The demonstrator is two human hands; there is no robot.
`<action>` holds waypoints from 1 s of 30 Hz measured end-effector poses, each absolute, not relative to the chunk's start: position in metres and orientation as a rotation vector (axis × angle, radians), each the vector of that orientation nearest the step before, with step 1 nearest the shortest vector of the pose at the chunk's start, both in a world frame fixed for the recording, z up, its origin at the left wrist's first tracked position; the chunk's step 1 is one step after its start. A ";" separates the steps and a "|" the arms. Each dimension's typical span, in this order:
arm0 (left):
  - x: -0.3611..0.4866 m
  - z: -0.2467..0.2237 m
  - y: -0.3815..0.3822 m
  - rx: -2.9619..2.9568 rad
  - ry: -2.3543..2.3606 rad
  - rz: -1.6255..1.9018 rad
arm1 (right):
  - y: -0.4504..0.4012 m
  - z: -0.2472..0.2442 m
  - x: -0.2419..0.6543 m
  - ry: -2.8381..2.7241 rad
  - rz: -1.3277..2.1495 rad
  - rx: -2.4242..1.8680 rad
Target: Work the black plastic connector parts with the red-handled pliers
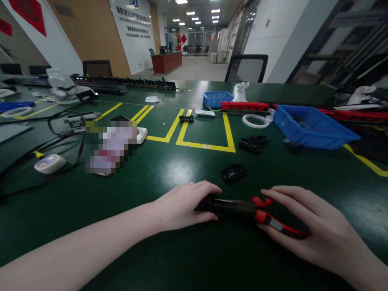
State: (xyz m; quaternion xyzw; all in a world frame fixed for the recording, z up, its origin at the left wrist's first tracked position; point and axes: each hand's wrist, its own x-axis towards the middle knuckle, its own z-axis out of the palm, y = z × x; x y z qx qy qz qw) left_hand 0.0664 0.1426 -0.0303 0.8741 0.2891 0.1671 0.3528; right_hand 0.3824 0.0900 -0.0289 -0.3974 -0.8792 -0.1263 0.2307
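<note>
My right hand is closed around the red and black handles of a pair of long-nose pliers, whose jaws point left. At the jaw tips is a small black part, pinched between the thumb and fingers of my left hand. Its shape is mostly covered by my fingers, and I cannot tell whether the jaws grip it. Just beyond my hands lies a black plastic piece. Farther back sits a pile of similar black pieces.
A large blue bin stands at right, near a roll of white tape and a red strip. A smaller blue bin is behind. At left are a phone, black cables and a white oval device.
</note>
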 end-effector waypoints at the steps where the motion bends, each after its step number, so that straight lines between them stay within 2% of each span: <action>1: 0.067 -0.030 0.142 2.258 0.750 0.439 | 0.090 -0.029 0.381 -2.424 -0.365 -1.085; 14: 0.070 -0.027 0.142 2.472 0.752 0.490 | 0.088 -0.024 0.368 -2.476 -0.464 -1.008; 20: 0.067 -0.024 0.143 2.481 0.757 0.503 | 0.088 -0.022 0.376 -2.420 -0.296 -1.081; 30: 0.072 -0.021 0.132 2.191 0.550 0.819 | 0.084 -0.024 0.364 -2.325 -0.135 -1.073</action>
